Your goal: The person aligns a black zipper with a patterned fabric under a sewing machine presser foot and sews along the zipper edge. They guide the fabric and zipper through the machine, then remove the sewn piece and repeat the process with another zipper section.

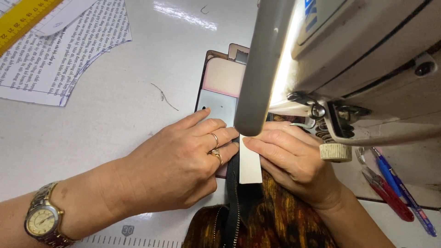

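Dark zipper tape [233,183] with metal teeth lies on brown-orange patterned fabric [275,220], fed under white sewing machine [363,50]. White paper strip [250,160] beside it. Left hand [177,163] flat, fingers pressed together, pinning zipper down. Right hand [294,163] flat, holding strip. Looks like the zipper-stitching step; next move needs a steady, straight feed, fingers kept off the needle.

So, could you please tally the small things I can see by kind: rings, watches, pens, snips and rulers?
Rings on the left hand: 2
Wristwatch: 1
Blue pens: 2
Red-handled snips: 1
Yellow ruler: 1
Total: 7
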